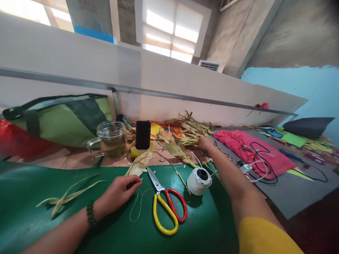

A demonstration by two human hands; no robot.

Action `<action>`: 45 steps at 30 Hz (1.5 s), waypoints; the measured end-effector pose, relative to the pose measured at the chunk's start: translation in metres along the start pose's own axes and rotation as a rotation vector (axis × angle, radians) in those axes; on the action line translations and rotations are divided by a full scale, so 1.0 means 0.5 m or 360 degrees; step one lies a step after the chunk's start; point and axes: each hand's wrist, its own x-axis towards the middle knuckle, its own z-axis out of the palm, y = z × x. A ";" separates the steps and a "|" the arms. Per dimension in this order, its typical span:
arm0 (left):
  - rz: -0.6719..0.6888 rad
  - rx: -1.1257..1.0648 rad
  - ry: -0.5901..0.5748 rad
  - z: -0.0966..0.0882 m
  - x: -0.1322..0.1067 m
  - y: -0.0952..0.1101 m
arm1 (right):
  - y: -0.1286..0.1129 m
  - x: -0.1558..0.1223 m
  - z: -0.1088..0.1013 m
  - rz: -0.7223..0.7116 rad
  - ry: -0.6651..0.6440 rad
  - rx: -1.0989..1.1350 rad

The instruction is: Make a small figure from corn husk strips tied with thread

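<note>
My left hand (120, 192) rests on the green mat (53, 225) with its fingers curled, pinching the base of a pale corn husk piece (139, 165). A thin string (137, 204) loops on the mat beside it. My right hand (205, 143) reaches far forward into a heap of dried corn husks (185, 137), fingers closed among them; what it grips is hidden. Scissors (165, 203) with red and yellow handles lie between my arms. A white spool of thread (199, 181) stands next to the right forearm.
A glass mug (109, 139) and a phone (143, 134) propped on a yellow tape roll stand behind the mat. Loose husk strips (69, 194) lie left. A green bag (60, 118), pink cloth (254, 151), black cables (261, 165) and a white partition wall surround.
</note>
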 end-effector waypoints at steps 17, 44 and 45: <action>0.0053 0.0006 -0.0028 -0.004 -0.003 0.007 | -0.025 -0.075 -0.139 -0.0026 0.0601 0.0420; -0.0143 -0.0042 0.0614 -0.020 0.016 -0.015 | -0.061 -0.526 0.142 0.0452 0.0755 0.0979; -0.0174 -0.0043 0.0676 -0.024 0.020 -0.024 | -0.056 -0.527 0.145 0.0440 0.0758 0.0998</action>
